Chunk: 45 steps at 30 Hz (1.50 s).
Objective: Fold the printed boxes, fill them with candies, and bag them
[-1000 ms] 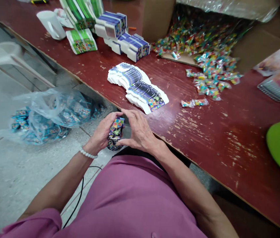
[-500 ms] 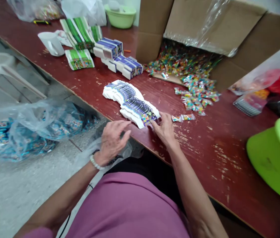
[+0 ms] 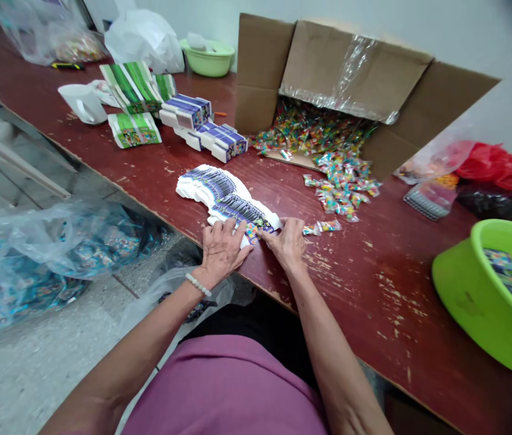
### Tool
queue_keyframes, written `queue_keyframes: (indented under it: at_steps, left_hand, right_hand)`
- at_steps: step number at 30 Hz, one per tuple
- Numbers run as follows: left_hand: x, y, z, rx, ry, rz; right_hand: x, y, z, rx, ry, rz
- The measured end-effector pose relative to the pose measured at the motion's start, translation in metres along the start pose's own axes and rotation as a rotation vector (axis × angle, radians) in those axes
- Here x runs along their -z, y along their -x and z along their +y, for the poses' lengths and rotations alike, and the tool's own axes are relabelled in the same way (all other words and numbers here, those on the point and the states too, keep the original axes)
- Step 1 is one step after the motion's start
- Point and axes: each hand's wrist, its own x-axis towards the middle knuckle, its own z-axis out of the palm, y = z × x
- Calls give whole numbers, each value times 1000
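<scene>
A fanned row of flattened card boxes [image 3: 242,208], purple and white with colourful print, lies near the table's front edge. My left hand [image 3: 223,249] is at the left end of the nearest flattened box, fingers bent over its white flap and thumb in front. At that box's right end, my right hand [image 3: 288,244] pinches the edge between thumb and fingers. The undersides of the fingers are hidden. Just right of my right hand lie a few wrapped candies [image 3: 328,226].
An open cardboard box [image 3: 260,72] spills wrapped candies onto the red table [image 3: 350,290]. Strapped purple bundles [image 3: 223,142], green bundles [image 3: 135,130] and a white mug [image 3: 82,104] stand behind. A green basin [image 3: 459,272] holds packets at right. Plastic bags [image 3: 56,248] sit on the floor.
My left hand has moved from beside the row onto the nearest flattened box. My right hand stays at its right end. The camera view has shifted, showing more of the wall.
</scene>
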Motion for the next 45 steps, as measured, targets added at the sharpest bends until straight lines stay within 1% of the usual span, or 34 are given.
queue_keyframes:
  at_steps: [2,4,6,8,10,11,12,13,14,15,17,18,19,20,21,22,24,26,29,34,36,37,39,41,43,45]
  left_hand:
    - [0,0,1,2,-6,3]
    - [0,-1,2,9,-5,2]
    - [3,-1,3,17,9,2]
    - [10,1,3,36,59,16]
    - [21,5,1,84,178,55]
    - [28,8,0,119,278,74]
    - [35,11,-2,155,416,67]
    - [42,14,-3,183,600,11]
    - [48,18,-4,196,828,-105]
    - [53,21,-5,188,1083,-284]
    - [60,30,-1,118,1558,-735]
    - [61,34,2,83,1742,-936]
    - [61,38,7,73,1885,-1079]
    - [60,43,11,92,1990,-1159]
    - [58,46,16,135,2061,-1183]
    - [57,50,21,189,2107,-1167]
    - [56,54,27,259,2129,-1092]
    - [56,55,30,285,2100,-1025]
    - [57,54,30,332,2024,-964]
    - [53,52,33,458,1975,-814]
    - [49,51,37,472,1946,-747]
    - [47,50,39,460,1919,-705]
    - [43,48,42,416,1858,-609]
    - [41,48,43,374,1818,-496]
    - [41,49,44,370,1797,-399]
    - [43,52,46,398,1767,-311]
  right_hand:
    - [-3,2,1,6,-62,40]
    - [-5,3,4,-11,-221,63]
    - [-3,2,7,-64,-492,19]
    - [4,2,12,-109,-724,-69]
    - [18,6,19,-116,-825,-150]
    - [26,10,22,-106,-859,-193]
    - [36,15,24,-97,-915,-253]
    - [45,22,26,-84,-989,-326]
    - [54,29,27,-70,-1074,-408]
    - [62,37,27,-56,-1162,-496]
    - [75,52,24,-44,-1297,-667]
    - [79,59,22,-47,-1337,-743]
    - [82,65,20,-54,-1364,-802]
    - [83,69,18,-59,-1380,-839]
    - [83,73,17,-63,-1391,-848]
    - [83,75,16,-66,-1401,-842]
    - [82,76,15,-69,-1425,-821]
    - [81,77,17,-96,-1432,-819]
    - [82,79,19,-137,-1401,-800]
    - [80,92,18,-80,-1325,-764]
    - [77,97,16,-101,-1277,-700]
    - [75,99,16,-116,-1245,-649]
    - [74,99,15,-124,-1165,-526]
    - [74,97,17,-113,-1089,-434]
    - [75,94,18,-126,-1064,-396]
    - [75,93,19,-162,-1106,-362]
